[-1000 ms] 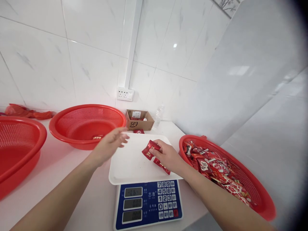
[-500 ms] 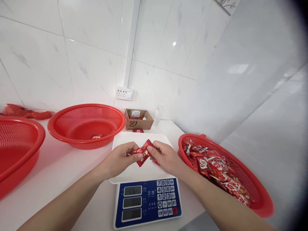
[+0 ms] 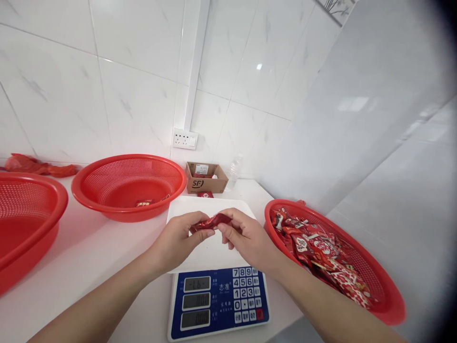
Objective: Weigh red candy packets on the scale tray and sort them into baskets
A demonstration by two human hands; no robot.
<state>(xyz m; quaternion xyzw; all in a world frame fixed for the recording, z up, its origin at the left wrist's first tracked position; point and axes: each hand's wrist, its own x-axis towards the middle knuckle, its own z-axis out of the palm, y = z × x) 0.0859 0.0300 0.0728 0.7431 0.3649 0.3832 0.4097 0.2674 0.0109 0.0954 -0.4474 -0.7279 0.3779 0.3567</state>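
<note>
Between both hands, above the white pan (image 3: 189,257) of a digital weighing scale (image 3: 221,302), is a small red foil packet (image 3: 211,222). My left hand (image 3: 180,240) pinches its left end between thumb and fingers. My right hand (image 3: 246,238) grips the other end, thumb in front and fingers curled behind. The packet is tilted, so its printed face is mostly turned from view. A blue keypad and three small displays form the front of the scale. To the right of my right hand, a red plastic basket (image 3: 389,305) holds many red packets (image 3: 323,245).
Another red basket (image 3: 128,164) at the back left has a few packets at its bottom. A third basket (image 3: 32,228) stands at the left edge. Behind the scale are a cardboard box (image 3: 207,178), a clear bottle (image 3: 234,171) and a red packet (image 3: 205,195). Tiled walls border the table.
The packet has been tipped between my hands, so its printed front no longer faces me. Both hands still hold it over the scale, with the fingers slightly shifted.
</note>
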